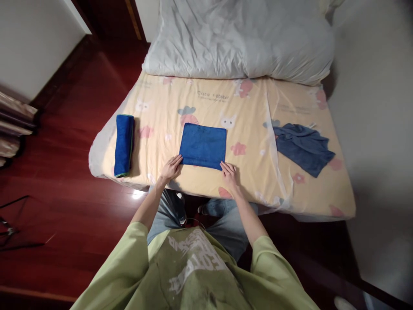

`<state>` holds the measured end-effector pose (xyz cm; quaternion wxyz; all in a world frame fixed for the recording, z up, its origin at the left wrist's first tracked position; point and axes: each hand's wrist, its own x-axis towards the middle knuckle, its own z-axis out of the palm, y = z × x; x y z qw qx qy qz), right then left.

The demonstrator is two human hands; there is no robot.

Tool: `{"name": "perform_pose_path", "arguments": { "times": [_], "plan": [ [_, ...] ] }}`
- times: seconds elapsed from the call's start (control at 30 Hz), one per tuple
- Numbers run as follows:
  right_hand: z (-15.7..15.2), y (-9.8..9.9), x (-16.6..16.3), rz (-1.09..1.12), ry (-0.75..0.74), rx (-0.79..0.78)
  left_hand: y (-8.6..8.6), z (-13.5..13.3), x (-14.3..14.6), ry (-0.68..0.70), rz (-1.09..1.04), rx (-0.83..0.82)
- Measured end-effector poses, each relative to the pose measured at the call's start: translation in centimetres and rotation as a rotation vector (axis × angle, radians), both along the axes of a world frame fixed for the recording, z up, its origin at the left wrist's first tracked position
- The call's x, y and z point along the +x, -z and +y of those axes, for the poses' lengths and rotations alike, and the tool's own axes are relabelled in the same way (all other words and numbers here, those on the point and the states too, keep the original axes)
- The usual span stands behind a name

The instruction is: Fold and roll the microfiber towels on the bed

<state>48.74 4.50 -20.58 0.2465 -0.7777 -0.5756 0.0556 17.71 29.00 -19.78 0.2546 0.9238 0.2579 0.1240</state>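
Note:
A blue towel [203, 145] lies folded flat as a rectangle in the middle of the bed [251, 107]. My left hand [171, 168] rests on the sheet with its fingertips at the towel's near left corner. My right hand [229, 173] touches the near right corner, fingers spread. Neither hand lifts the cloth. A rolled blue towel [124, 145] with a green edge sits at the bed's left side. A crumpled darker blue towel [305, 147] lies at the right.
The bed has a yellow cartoon-print sheet under clear plastic. White pillows [238, 38] are piled at its far end. Dark red wooden floor [64, 172] runs along the left, a pale wall [374, 86] along the right. Curtain folds [14, 125] hang at far left.

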Motion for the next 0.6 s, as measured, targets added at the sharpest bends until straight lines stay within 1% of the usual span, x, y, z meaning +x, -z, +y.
{"name": "perform_pose_path", "arguments": {
  "times": [0.1, 0.3, 0.4, 0.47, 0.6],
  "plan": [
    [-0.5, -0.2, 0.0, -0.054, -0.025, 0.000, 0.2, -0.1, 0.0, 0.007, 0.035, 0.031],
    [0.7, 0.2, 0.5, -0.101, 0.008, -0.083, 0.4, -0.1, 2.0, -0.122, 0.078, 0.115],
    [1.2, 0.3, 0.7, -0.089, 0.011, -0.106, 0.2, -0.1, 2.7, -0.156, 0.073, 0.143],
    [1.2, 0.3, 0.7, -0.095, -0.002, -0.106, 0.1, -0.1, 2.9, -0.157, 0.079, 0.160],
    [0.8, 0.3, 0.8, -0.126, 0.008, -0.121, -0.2, 0.3, 2.5, -0.104, 0.125, 0.164]
  ]
}}
